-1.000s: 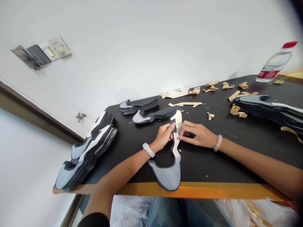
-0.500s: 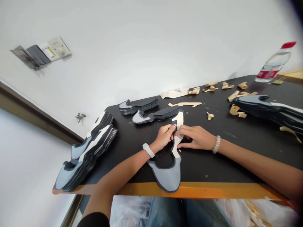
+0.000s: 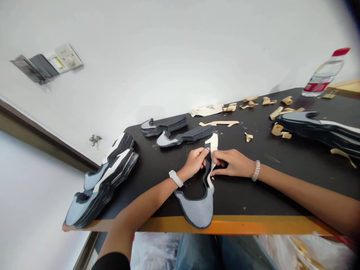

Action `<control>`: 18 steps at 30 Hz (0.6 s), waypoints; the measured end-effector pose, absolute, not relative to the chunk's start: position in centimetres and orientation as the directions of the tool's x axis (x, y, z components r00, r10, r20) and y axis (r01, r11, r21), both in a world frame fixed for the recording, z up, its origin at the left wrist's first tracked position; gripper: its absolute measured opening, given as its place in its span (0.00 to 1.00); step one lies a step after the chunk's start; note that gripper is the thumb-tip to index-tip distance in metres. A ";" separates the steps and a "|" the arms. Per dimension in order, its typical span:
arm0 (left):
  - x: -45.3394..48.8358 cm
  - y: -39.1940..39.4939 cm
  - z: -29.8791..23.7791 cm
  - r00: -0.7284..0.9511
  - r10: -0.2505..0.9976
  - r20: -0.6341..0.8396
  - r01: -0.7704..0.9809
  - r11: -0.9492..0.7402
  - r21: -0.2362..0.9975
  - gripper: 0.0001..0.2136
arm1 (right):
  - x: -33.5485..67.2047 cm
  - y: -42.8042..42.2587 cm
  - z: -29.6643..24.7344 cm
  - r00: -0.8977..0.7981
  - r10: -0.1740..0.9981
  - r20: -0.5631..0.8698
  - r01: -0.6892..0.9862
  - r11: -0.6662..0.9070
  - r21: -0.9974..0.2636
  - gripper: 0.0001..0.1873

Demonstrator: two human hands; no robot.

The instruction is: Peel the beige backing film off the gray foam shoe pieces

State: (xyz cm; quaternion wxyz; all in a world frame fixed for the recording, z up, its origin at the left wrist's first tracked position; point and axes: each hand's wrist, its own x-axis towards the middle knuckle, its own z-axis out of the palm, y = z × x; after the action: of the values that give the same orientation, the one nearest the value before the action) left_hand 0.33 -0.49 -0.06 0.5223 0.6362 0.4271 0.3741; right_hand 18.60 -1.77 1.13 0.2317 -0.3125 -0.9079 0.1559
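A flat shoe upper piece (image 3: 197, 208), with a grey toe and black band, lies in front of me, its toe overhanging the table's front edge. My left hand (image 3: 194, 163) pinches the left edge of its black band, thumb on top. A white strip (image 3: 213, 143) lies along that band. My right hand (image 3: 234, 164) pinches the middle of the strip between thumb and fingers. There the strip's edge is raised and curled, with black material showing on its left. The strip's upper end lies flat, and its lower end still reaches the grey toe.
Stacks of similar uppers stand at the left (image 3: 108, 187), at the back (image 3: 185, 137) and at the right (image 3: 323, 127). Curled tan backing scraps (image 3: 249, 137) lie about the black table (image 3: 270, 195). A red-capped water bottle (image 3: 323, 75) stands at the back right, by the wall.
My right fingers have closed tighter on the white strip and pulled its middle to the right. More of the black band shows beneath. My left hand has stayed in place.
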 end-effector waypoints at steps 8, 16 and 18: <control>0.4 -0.2 -0.5 0.344 0.937 0.065 0.148 -0.122 0.981 0.17 | 18.7 -1.4 0.4 -0.630 0.695 0.346 0.395 0.671 -0.628 0.11; 0.3 -0.2 -0.6 0.351 0.931 0.097 0.191 -0.173 0.966 0.17 | 18.7 -1.4 0.0 -0.577 0.743 0.338 0.455 0.637 -0.622 0.11; 0.3 -0.2 -0.6 0.354 0.928 0.111 0.192 -0.189 0.963 0.17 | 18.6 -1.4 -0.1 -0.572 0.745 0.344 0.463 0.640 -0.613 0.11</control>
State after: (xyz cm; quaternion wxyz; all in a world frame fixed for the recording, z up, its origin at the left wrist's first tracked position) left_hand 0.34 -0.19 -0.59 0.4796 0.6687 0.4190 0.3836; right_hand 18.63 -1.44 -0.06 0.2987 -0.3533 -0.8548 0.2352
